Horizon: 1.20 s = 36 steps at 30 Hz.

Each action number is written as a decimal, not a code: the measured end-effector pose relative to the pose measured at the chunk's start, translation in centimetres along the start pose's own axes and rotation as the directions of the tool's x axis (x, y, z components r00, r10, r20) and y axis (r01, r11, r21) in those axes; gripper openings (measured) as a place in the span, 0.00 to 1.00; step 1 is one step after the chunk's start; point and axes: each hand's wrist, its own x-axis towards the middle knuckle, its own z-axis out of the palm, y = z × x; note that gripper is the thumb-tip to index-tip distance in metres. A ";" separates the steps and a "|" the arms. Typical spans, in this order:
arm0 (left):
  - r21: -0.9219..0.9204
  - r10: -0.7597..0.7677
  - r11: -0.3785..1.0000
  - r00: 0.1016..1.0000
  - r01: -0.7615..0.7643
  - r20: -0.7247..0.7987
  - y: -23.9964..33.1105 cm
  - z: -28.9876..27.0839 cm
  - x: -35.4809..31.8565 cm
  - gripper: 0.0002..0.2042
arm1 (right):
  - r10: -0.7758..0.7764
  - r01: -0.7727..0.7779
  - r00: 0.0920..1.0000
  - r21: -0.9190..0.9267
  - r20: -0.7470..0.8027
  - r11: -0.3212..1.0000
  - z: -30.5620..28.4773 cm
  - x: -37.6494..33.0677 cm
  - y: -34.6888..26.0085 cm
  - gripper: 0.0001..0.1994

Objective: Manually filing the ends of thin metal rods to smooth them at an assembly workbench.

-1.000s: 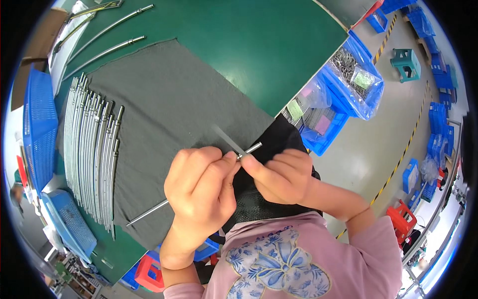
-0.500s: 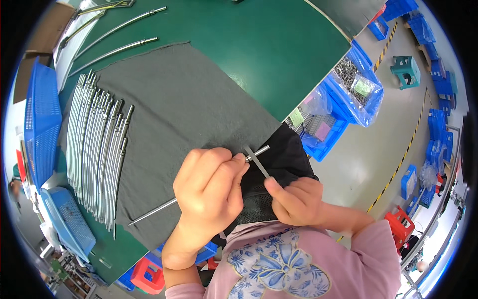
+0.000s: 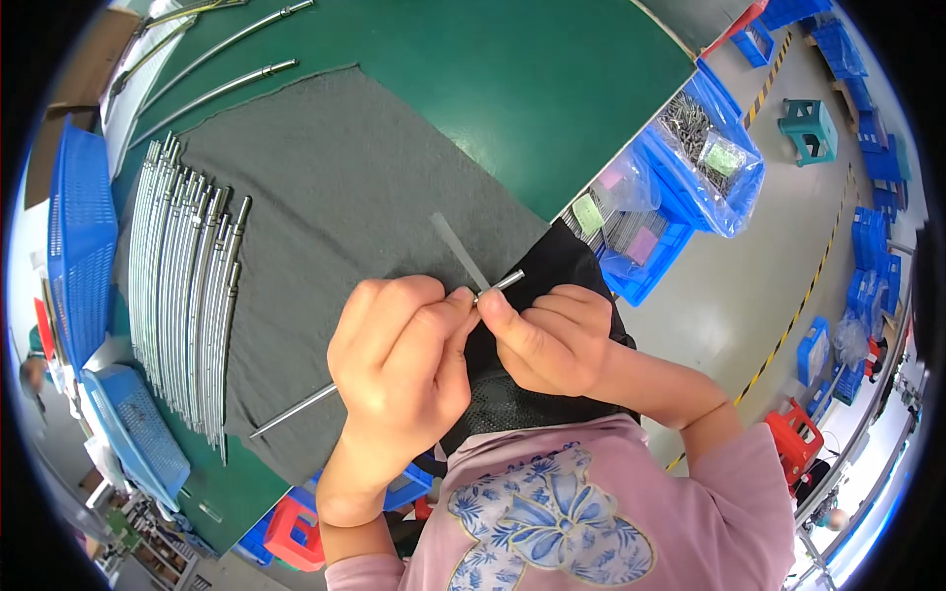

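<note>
The held rod (image 3: pixel 294 411) and the other rods (image 3: pixel 187 305) are shiny metal; the strip (image 3: pixel 457 246) looks matt. The cloth (image 3: pixel 325 187) is matt fabric, the tabletop (image 3: pixel 512 98) smooth with a sheen, the basket (image 3: pixel 81 236) perforated plastic, the bag (image 3: pixel 633 189) glossy film.

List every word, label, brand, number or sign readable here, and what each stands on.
No text reads clearly enough to quote.
Shirt: blue lettering, too foreshortened to read.
Upper blue bin: green label, too small to read.
Lower blue bin: pale green tag and pink tag, too small to read.
Rod and strip: no lettering visible.
</note>
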 end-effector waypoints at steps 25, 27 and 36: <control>0.027 0.005 1.000 1.000 -0.005 -0.001 -0.1 0.3 0.2 0.09 | 0.216 -0.209 0.971 -0.075 0.103 0.975 -3.1 -1.1 -2.8 0.26; 0.028 0.017 0.999 1.000 -0.017 0.004 0.0 0.0 0.2 0.09 | 0.140 -0.139 0.984 -0.017 0.108 0.990 -2.5 1.1 -1.7 0.26; 0.058 -0.010 0.998 1.000 0.008 0.029 -0.2 -0.5 0.2 0.09 | -0.053 0.055 0.998 -0.037 0.038 0.998 -2.6 -6.7 1.8 0.21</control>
